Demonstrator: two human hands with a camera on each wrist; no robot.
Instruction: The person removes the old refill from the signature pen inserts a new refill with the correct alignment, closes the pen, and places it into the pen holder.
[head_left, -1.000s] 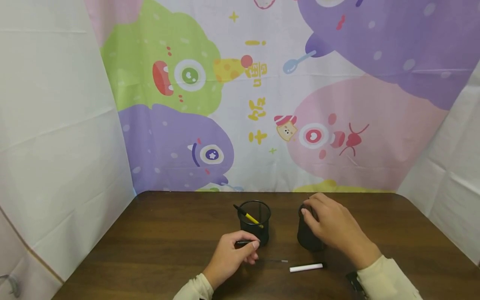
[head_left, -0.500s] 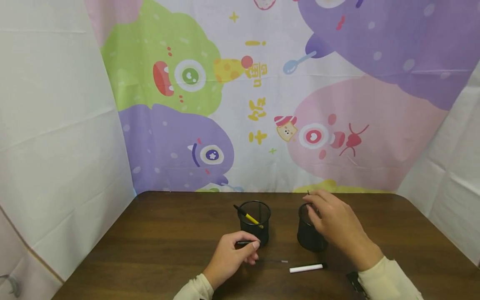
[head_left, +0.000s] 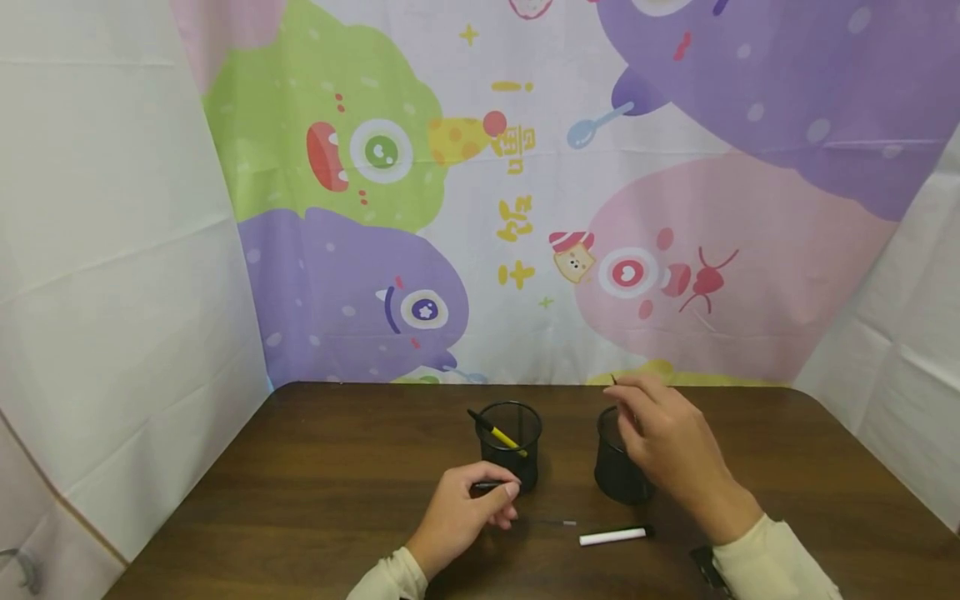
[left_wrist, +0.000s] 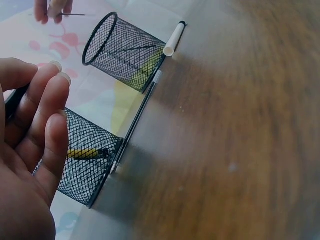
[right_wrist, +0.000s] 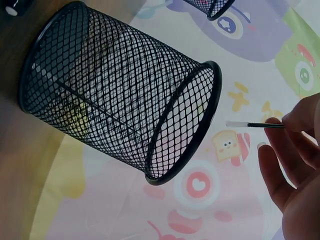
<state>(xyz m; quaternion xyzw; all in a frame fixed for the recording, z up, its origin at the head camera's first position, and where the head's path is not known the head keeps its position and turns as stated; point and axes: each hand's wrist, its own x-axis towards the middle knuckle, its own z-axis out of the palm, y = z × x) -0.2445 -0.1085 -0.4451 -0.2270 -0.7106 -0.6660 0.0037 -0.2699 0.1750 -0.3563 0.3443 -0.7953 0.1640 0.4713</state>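
My right hand [head_left: 675,442] pinches a thin pen refill [right_wrist: 257,125] with a whitish end, just above and outside the mouth of the right black mesh pen holder [head_left: 618,475]. A thin dark line shows through that holder's mesh; I cannot tell whether it is a seam or a refill. My left hand [head_left: 465,510] holds a slim black pen-like piece [head_left: 486,484], mostly hidden by the fingers, before the left mesh pen holder [head_left: 530,467]. A yellow-and-black pen [head_left: 504,437] leans in the left holder. On the table lies another thin refill [left_wrist: 136,120] with a pale end.
A white marker with a black cap [head_left: 611,537] lies in front of the right holder. Under the right sleeve a dark object [head_left: 707,567] is partly visible. The wooden tabletop [head_left: 315,483] ends at a printed cartoon cloth [head_left: 525,333], with white cloth at both sides.
My right hand has risen from the right holder's rim, with the refill in its fingers, leaving more of the rim visible. The left hand has stayed put.
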